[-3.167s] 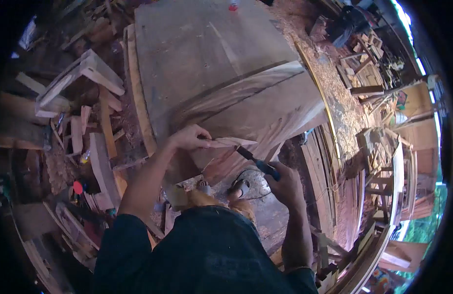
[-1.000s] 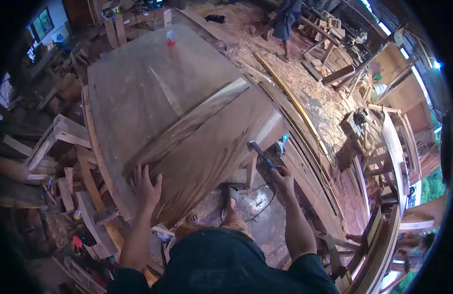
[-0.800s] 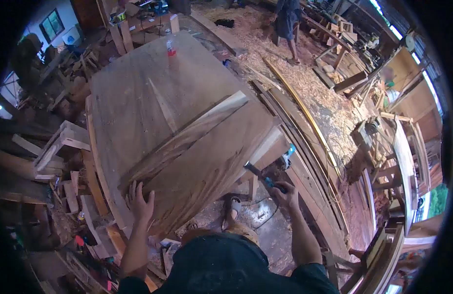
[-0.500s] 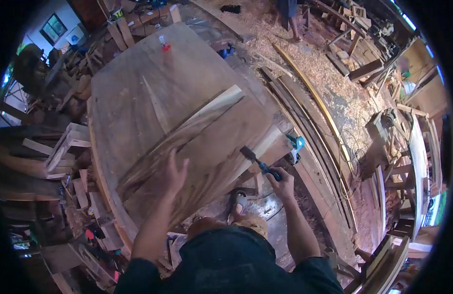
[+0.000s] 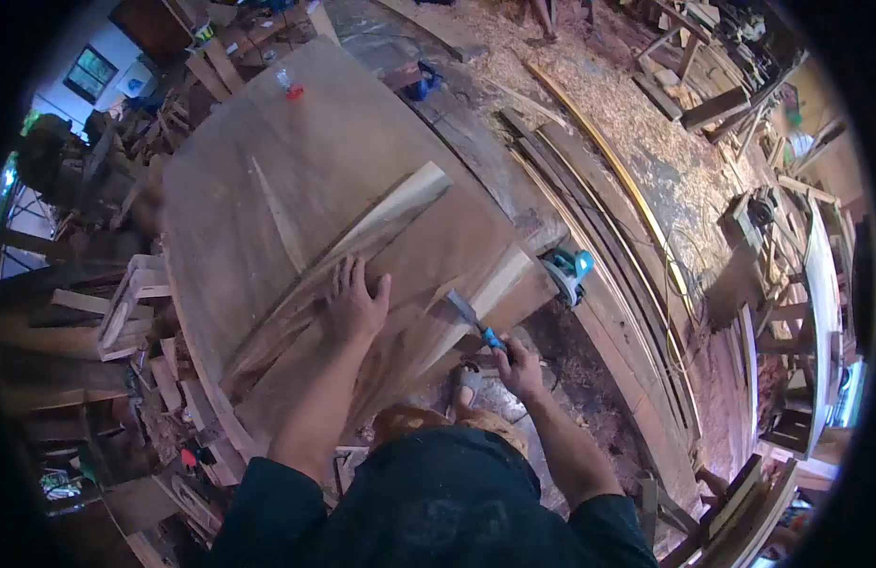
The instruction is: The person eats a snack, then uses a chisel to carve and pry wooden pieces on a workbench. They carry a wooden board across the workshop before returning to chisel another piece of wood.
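A wide brown wooden board (image 5: 428, 237) with pale streaks lies on the large wooden tabletop (image 5: 239, 189) in front of me. My left hand (image 5: 357, 303) rests palm down on the board, its fingers spread and holding nothing. In my right hand (image 5: 519, 367), by the board's near right edge, is a chisel (image 5: 464, 308) with a flat metal blade and a blue and black handle. Its blade points up and left over the board. Whether the blade touches the wood I cannot tell.
A teal power tool (image 5: 570, 275) sits just right of the board. Long planks (image 5: 608, 256) lie along the right side, beside shavings on the floor (image 5: 637, 151). Wood offcuts (image 5: 140, 293) are piled at left. A small red-based object (image 5: 294, 92) stands on the far tabletop.
My left hand has come down from a raised position onto the board. My right hand has shifted slightly left and toward me with the chisel. The view has shifted a little.
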A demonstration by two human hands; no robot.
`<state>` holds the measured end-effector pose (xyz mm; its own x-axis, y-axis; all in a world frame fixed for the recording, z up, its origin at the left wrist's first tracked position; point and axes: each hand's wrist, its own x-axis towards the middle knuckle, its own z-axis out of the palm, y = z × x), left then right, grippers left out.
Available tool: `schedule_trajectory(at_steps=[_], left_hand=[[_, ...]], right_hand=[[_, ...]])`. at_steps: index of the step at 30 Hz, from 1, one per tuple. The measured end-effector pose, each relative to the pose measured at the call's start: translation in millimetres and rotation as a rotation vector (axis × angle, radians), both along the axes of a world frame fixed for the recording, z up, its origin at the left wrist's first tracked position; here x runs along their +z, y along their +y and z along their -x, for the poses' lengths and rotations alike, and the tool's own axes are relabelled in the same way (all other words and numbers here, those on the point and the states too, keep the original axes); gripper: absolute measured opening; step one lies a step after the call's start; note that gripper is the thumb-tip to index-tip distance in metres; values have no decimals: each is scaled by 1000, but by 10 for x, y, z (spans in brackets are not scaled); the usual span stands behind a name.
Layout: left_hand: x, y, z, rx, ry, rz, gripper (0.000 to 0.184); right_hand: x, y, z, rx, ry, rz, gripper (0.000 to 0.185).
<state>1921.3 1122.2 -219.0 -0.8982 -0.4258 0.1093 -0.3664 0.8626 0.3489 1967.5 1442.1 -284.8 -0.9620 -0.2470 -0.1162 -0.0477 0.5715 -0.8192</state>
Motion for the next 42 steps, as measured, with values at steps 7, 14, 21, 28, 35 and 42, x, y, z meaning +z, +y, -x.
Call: schedule_trajectory(at_steps=[7, 14, 21, 28, 35, 42], left_hand=[[-120, -49, -61, -19, 14, 51, 61], [-127, -51, -84, -35, 86, -26, 60], [-176, -65, -109, -30, 93, 46, 56], [458, 334, 23, -288, -48, -358, 42], [-31, 614, 305, -518, -80, -72, 33], [421, 536, 596, -693, -346, 98, 31]], right_hand=[[616, 64, 39, -22, 47, -344, 32], [370, 183, 260, -38, -248, 54, 38], [273, 193, 110, -65, 11, -38, 34], [610, 148, 347, -90, 86, -387, 38], [153, 337, 590, -34, -224, 80, 37], [745, 332, 627, -50, -55, -393, 45]])
